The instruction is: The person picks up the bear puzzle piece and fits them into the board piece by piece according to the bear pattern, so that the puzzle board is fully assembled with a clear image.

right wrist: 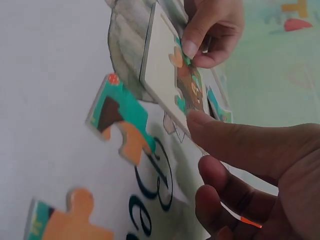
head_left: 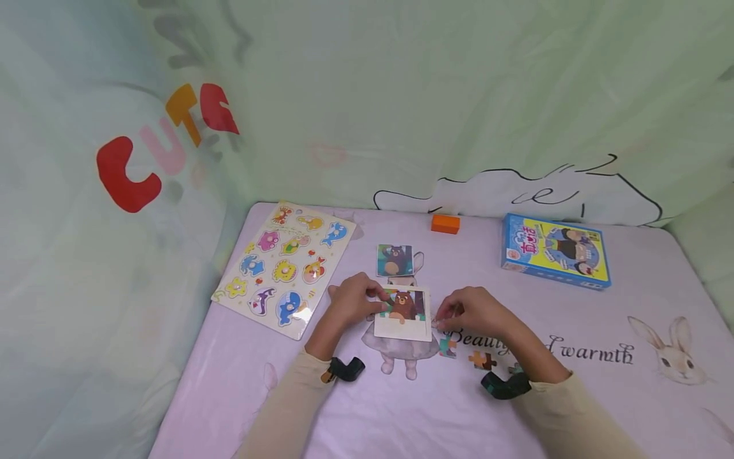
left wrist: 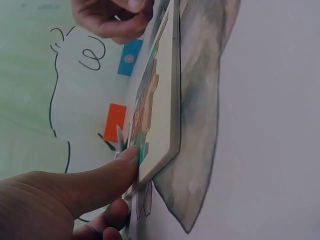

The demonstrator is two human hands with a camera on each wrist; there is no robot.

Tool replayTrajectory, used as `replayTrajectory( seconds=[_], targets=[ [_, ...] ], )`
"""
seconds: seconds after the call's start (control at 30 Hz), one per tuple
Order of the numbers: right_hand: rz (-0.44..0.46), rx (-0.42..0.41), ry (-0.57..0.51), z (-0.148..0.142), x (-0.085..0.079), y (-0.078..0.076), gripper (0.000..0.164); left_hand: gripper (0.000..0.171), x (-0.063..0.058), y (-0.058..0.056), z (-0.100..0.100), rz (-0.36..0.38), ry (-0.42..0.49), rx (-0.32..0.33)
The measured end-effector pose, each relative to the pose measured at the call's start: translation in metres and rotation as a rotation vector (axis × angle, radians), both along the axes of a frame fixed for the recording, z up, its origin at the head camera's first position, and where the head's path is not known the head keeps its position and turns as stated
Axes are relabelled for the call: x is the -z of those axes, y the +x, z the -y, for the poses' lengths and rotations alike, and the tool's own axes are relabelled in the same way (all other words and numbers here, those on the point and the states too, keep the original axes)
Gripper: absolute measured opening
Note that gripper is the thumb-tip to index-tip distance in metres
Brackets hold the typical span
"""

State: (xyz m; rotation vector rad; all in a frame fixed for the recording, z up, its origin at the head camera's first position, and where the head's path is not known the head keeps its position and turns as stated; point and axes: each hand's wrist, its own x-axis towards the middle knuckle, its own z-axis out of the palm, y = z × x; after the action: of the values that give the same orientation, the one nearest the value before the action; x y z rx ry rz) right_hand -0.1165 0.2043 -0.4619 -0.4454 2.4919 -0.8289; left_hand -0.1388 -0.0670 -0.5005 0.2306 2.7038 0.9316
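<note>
A puzzle board [head_left: 403, 329] with a cream frame lies on the cloth, with a brown bear picture partly laid in its recess. My left hand [head_left: 357, 299] grips its left edge; in the left wrist view the thumb [left wrist: 112, 175] presses on top, with curled fingers lower at the edge. At the board's right edge is my right hand [head_left: 467, 310], loosely bent. The right wrist view shows a gap between its thumb [right wrist: 235, 145] and fingers, with no piece visible there; whether it touches the board is unclear. Loose jigsaw pieces [right wrist: 120, 117] lie nearby, including an orange-brown one [head_left: 483, 361].
A bear picture card [head_left: 394, 261] lies behind the board. On the left lies a sea-animal peg puzzle [head_left: 287, 268]. An orange block [head_left: 445, 224] and a blue-yellow box [head_left: 556, 250] stand at the back. Another piece [head_left: 515, 368] is partly hidden by the right wrist.
</note>
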Motion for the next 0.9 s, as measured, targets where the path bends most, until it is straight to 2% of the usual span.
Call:
replayTrajectory(
  seconds=[0.13,0.37,0.9],
  targets=[
    [0.032,-0.02,0.014,-0.006,-0.003,0.005,0.011,0.009,0.0,0.001,0.001,-0.009,0.015,0.001],
    [0.059,-0.016,0.044,-0.013,0.006,0.012,0.016,0.008,0.001,0.001,0.001,-0.008,0.014,-0.001],
    [0.036,-0.002,0.051,-0.009,0.007,0.019,0.02,0.008,0.0,0.002,0.0,-0.007,0.012,-0.007]
  ],
)
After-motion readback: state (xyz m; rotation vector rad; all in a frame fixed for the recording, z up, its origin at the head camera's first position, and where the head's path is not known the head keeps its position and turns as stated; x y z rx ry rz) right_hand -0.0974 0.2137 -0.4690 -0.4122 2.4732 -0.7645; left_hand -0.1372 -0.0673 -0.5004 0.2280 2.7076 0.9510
